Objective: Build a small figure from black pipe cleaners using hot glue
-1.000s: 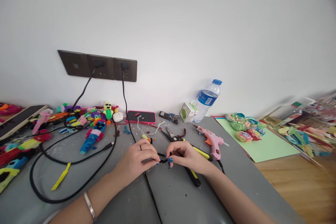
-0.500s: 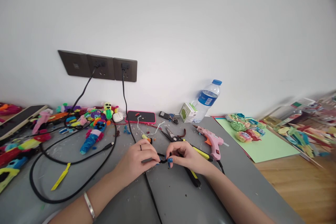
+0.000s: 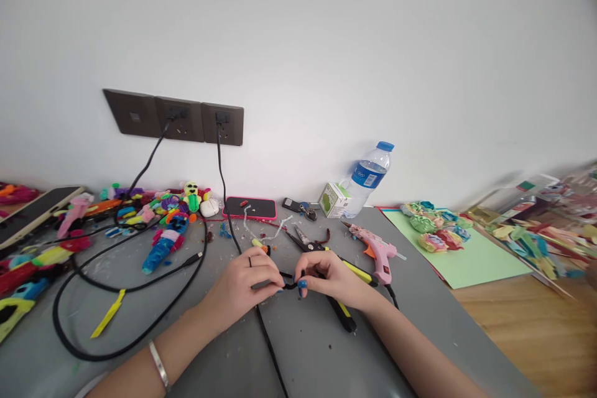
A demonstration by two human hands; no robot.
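My left hand point(image 3: 247, 286) pinches one end of a short black pipe cleaner point(image 3: 290, 286) just above the table. The fingertips of my right hand point(image 3: 329, 278) are closed on its other end, where a small bend shows. Behind and under my right hand lie wire cutters point(image 3: 346, 318) with black and yellow handles, partly hidden by that hand. A small yellow and orange piece point(image 3: 257, 244) sits just beyond my left fingers. To the right of the cutters rests a pink glue gun point(image 3: 380, 252).
Black cables point(image 3: 227, 199) run from wall sockets point(image 3: 222, 130) across the grey table, one beneath my left hand. Pipe-cleaner figures point(image 3: 165, 242) crowd the left. Along the wall are a phone point(image 3: 252, 208), small box point(image 3: 334, 200) and water bottle point(image 3: 368, 180); green paper point(image 3: 485, 261) lies right.
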